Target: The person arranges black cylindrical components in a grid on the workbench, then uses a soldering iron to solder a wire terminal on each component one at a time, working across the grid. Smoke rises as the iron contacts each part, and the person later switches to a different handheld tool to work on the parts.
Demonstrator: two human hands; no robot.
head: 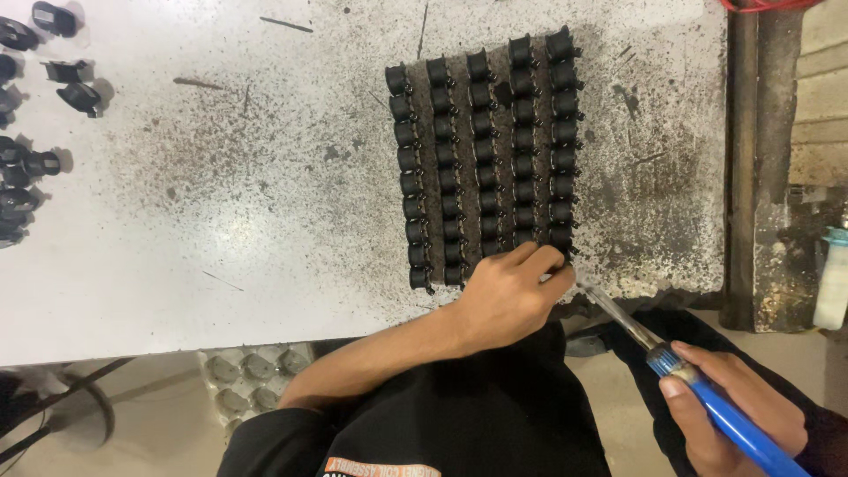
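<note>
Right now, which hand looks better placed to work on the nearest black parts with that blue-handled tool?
Probably the right hand: it grips the blue-handled tool, whose metal tip points at the near end of the black parts. The left hand rests on that near row, seemingly steadying it.

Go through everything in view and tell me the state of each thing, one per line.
Left hand: curled on the nearest black parts.
Right hand: gripping the blue-handled tool.
Tool tip: beside the left fingers.
Black parts: lined up in five rows.
Loose parts: scattered.
Table: stained.
</note>
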